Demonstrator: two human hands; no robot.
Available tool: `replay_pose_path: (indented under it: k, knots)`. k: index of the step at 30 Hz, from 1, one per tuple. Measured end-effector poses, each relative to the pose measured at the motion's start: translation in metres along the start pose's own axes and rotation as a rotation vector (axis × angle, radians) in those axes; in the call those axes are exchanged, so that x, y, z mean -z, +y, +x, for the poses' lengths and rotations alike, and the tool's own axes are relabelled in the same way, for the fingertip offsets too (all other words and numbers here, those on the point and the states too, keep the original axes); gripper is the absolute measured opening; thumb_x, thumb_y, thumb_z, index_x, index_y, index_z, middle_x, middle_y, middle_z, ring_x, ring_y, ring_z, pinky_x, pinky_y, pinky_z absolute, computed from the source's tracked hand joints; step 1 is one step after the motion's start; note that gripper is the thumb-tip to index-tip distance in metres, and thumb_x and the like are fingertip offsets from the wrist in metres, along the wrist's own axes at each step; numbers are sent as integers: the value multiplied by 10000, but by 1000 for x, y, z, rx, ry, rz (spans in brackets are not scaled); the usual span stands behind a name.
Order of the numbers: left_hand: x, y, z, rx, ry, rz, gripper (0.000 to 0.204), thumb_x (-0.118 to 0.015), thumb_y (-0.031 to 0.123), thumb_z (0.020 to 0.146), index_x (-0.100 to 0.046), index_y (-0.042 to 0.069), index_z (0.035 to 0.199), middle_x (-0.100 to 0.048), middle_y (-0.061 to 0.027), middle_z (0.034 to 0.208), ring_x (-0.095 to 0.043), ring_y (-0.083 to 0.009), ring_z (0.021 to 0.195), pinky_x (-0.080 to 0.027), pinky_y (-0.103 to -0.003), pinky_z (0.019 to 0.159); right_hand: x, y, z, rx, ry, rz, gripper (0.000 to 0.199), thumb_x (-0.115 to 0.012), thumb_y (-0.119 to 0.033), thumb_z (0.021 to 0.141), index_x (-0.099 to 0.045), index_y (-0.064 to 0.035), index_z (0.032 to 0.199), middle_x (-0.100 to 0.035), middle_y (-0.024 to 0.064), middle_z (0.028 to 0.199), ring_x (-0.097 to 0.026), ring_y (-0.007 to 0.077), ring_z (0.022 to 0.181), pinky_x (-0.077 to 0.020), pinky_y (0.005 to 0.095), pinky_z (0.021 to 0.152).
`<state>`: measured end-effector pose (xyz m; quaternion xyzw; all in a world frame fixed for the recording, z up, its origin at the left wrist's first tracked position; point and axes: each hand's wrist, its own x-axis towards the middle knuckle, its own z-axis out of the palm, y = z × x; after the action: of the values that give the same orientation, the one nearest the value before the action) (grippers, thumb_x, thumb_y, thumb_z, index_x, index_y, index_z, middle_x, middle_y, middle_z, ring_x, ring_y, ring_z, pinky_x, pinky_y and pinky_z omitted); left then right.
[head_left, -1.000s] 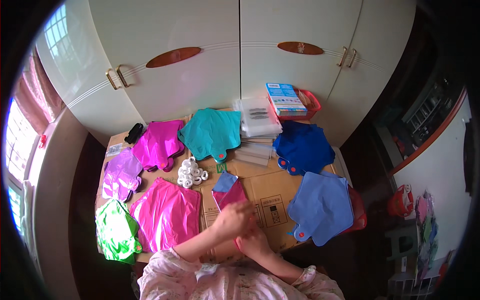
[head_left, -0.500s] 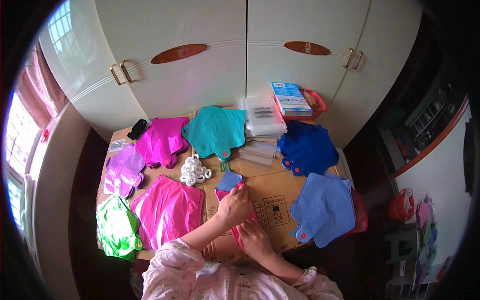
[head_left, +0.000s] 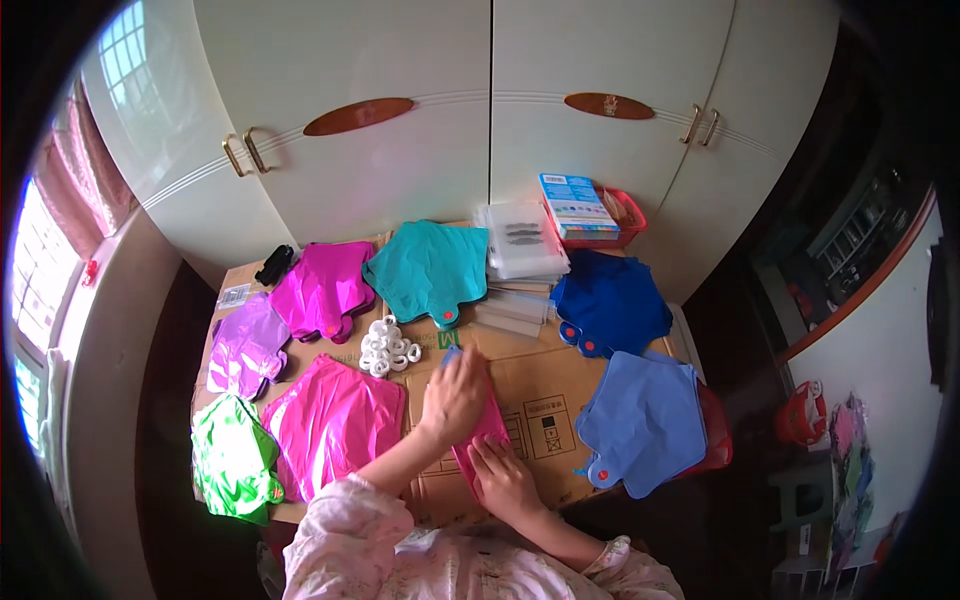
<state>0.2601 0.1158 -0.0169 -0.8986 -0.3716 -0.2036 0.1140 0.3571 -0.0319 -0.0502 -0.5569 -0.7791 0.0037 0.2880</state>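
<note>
Two hands (head_left: 480, 440), cardboard surface (head_left: 545, 375), white cupboards (head_left: 490, 130)

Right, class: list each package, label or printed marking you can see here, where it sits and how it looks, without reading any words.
Box: flat blue and white carton, in the red basket at the back right.
Clear packs: see-through stack left of the basket.
Small label: pale slip at the left edge, beside the purple foil.
Printed marks: dark symbols on the brown cardboard, right of the hands.

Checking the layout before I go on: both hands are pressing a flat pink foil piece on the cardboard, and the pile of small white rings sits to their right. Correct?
Not quite. In the head view the pile of small white rings sits left of the hands, not right. The left hand and right hand do press the flat pink foil piece on the cardboard.
</note>
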Motion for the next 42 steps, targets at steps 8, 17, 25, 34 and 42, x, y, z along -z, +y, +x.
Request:
replay_pose_path:
  k: [8, 17, 25, 34, 42]
  knots:
    - [7, 36, -27, -30, -237, -158, 490, -582, 289, 819, -565, -31, 1190, -550, -180, 1269, -539, -272, 1095, -449, -371, 888, -3, -2, -3, -17, 3, -9, 319, -574, -153, 799, -615, 27, 1059, -595, 178, 1074, -577, 315, 1046, -415, 436, 1004]
    - [-21, 4, -14, 59, -169, -120, 593, -512, 390, 891, -448, 14, 1346, -443, -113, 1411, -365, -264, 1328, -273, -486, 1074, 3, -3, 0, -15, -16, -25, 350, -535, -127, 814, -596, 30, 1121, -585, 170, 1164, -546, 304, 1124, -395, 416, 1024]
    - [-32, -31, -7, 164, -206, -88, 648, -467, 412, 917, -290, 86, 1448, -293, -74, 1507, -197, -294, 1417, -145, -517, 1132, -1, -3, 2, -2, -7, -5, 356, -568, -93, 781, -602, 18, 1118, -581, 163, 1190, -533, 303, 1167, -389, 422, 1035]
    - [46, -20, -82, 137, -323, -134, 527, -572, 328, 852, -502, 49, 1293, -503, -117, 1332, -408, -262, 1290, -321, -501, 1022, 1, -3, 0, -6, 0, -12, 380, -592, -86, 765, -602, 13, 1132, -576, 157, 1215, -533, 302, 1174, -393, 423, 1037]
    - [33, -30, -70, 248, -352, -159, 502, -490, 340, 905, -476, 62, 1323, -474, -66, 1391, -406, -219, 1296, -327, -518, 985, 3, -5, 2, -10, 1, -21, 355, -573, -81, 778, -604, 10, 1119, -585, 151, 1203, -536, 294, 1173, -391, 413, 1037]
